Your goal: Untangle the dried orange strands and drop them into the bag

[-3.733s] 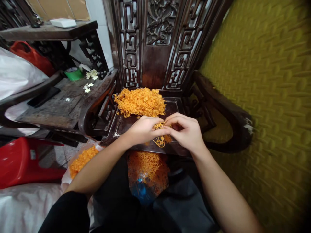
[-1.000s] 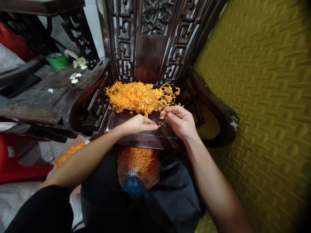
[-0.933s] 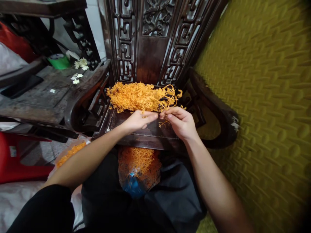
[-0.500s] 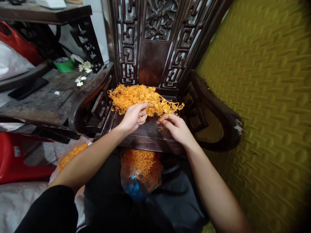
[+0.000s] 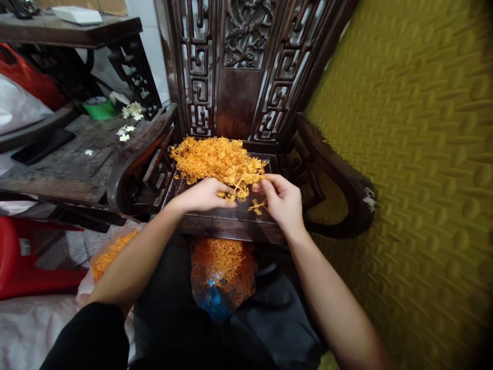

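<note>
A heap of orange stringy strands (image 5: 211,156), thin and tangled like dried fungus, lies on the dark wooden chair seat (image 5: 231,218). At the heap's near edge, my left hand (image 5: 206,194) has its thumb and fingers around a looser clump of strands (image 5: 242,187). My right hand (image 5: 285,200) pinches the right end of that clump between thumb and fingertips. Below its fingers a small forked orange piece (image 5: 257,206) shows; whether it hangs from the hand or rests on the seat, I cannot tell.
A clear bag of orange strands (image 5: 223,262) sits between my legs, under the seat edge. Another bag (image 5: 111,252) of orange pieces stands at left by a red stool (image 5: 11,257). Green tape (image 5: 99,108) and white flowers (image 5: 132,110) lie on the left chair. A textured yellow-green surface (image 5: 416,128) rises at right.
My left hand has come nearer, drawing a clump off the heap's right side. My right hand has turned and now pinches the clump's end. The view has shifted slightly.
</note>
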The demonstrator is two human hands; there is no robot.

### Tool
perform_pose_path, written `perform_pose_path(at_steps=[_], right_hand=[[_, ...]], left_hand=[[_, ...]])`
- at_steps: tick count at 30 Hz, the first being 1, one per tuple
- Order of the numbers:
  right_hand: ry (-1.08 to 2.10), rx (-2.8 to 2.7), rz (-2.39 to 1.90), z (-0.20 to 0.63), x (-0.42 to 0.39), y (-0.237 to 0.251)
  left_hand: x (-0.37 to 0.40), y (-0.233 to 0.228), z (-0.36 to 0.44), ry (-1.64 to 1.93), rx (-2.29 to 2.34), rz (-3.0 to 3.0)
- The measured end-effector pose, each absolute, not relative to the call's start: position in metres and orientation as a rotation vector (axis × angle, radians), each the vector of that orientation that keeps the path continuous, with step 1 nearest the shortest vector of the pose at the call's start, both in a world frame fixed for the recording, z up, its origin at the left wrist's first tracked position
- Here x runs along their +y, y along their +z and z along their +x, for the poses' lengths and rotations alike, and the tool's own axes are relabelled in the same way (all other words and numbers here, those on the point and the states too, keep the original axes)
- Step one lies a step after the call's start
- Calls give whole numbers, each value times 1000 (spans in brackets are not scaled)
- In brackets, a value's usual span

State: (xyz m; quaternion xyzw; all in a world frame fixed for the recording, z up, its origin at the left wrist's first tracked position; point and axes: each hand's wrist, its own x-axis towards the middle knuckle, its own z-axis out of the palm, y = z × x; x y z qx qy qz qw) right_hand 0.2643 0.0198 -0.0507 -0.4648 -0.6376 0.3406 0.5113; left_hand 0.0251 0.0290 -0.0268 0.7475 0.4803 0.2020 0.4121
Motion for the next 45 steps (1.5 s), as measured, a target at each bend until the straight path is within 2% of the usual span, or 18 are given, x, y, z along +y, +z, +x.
perform_pose_path(at_steps=[2, 4, 6, 8, 12, 17, 22, 29, 34, 40, 45], right_hand=[[566, -1643, -1100, 271, 21, -50], [405, -1778, -1029, 276, 21, -48], [362, -1929, -921, 278, 21, -47], [370, -2072, -810, 276, 21, -47], [392, -2178, -729, 268, 16, -46], [358, -2121, -796, 266, 9, -37], [177, -2097, -1055, 262, 9, -35], [136, -2098, -1366, 275, 14, -46], [29, -2058, -1151, 274, 7, -36], [340, -2055, -933, 236, -1, -39], [693, -1820, -1021, 230, 11, -59]], left_hand=[[35, -24, 5, 563, 1536, 1934], [36, -19, -5, 794, 1789, 1881], [31, -12, -2, 989, 1776, 1820], [22, -7, 10, 1034, 1595, 1820], [13, -6, 29, 853, 1368, 1924], [19, -10, 25, 807, 1846, 2148], [13, -3, 30, 542, 2163, 2360], [10, -2, 28, 381, 2192, 2472], [9, -5, 31, 294, 2133, 2537], [-1, -6, 56, 109, 1908, 2660], [-8, -4, 56, 433, 1887, 2612]])
